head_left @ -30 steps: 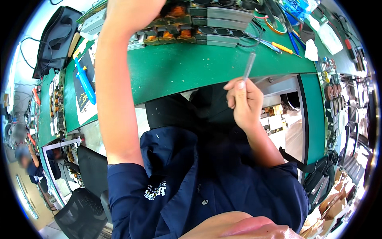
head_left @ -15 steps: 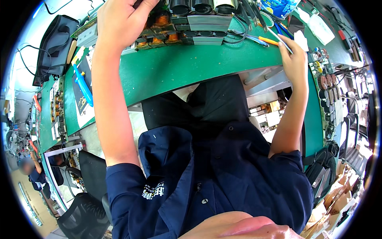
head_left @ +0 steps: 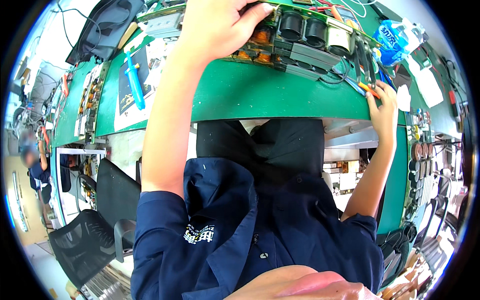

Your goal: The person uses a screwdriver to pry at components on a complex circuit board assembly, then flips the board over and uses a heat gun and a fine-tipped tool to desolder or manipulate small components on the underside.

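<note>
A large circuit board (head_left: 310,60) with black cylindrical capacitors, copper coils and grey heat sinks stands at the far side of the green table. My left hand (head_left: 225,27) grips its upper left part, the thumb lying along the board; the other fingers are partly hidden or cut off by the picture's top. At the right, my right hand (head_left: 384,112) pinches the end of a slim orange-handled tool (head_left: 368,89). Its working end cannot be made out among the other tools and black leads by the board.
A blue soldering-iron-like tool (head_left: 134,82) lies on papers at the left. Beyond the right hand are a blue bag (head_left: 390,42) and a white bottle (head_left: 426,82). More component boards (head_left: 419,155) line the right. A mesh chair (head_left: 82,245) stands lower left; another person (head_left: 37,167) is far left.
The view has shifted, so the table sits lower. My right hand held a slim silver tool beside the orange handle; now its fingers are on the orange handle. My left hand stays at the board.
</note>
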Demonstrator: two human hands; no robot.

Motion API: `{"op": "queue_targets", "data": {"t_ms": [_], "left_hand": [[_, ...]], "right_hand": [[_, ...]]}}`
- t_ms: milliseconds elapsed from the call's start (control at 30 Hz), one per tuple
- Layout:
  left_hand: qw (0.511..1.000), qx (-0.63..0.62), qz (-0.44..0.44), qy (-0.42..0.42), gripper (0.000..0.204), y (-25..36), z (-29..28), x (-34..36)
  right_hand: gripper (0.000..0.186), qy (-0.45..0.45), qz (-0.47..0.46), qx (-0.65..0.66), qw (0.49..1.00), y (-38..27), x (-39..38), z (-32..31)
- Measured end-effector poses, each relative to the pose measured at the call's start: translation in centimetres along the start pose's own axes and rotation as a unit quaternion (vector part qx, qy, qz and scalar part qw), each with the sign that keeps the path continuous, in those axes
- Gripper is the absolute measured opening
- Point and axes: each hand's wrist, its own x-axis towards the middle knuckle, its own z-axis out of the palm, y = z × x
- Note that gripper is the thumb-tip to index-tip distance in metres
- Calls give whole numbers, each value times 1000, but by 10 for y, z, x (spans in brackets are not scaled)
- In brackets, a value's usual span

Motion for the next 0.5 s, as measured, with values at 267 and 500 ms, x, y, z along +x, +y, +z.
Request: {"op": "queue_targets", "data": {"t_ms": [267,500], "left_hand": [[1000,6,18,17,18,1,-2,-5],[1000,21,6,11,23,-12,6,2]], "right_hand": [[12,6,42,-11,999,7,-2,7],[13,110,234,137,956,-25,-37,-20]]}}
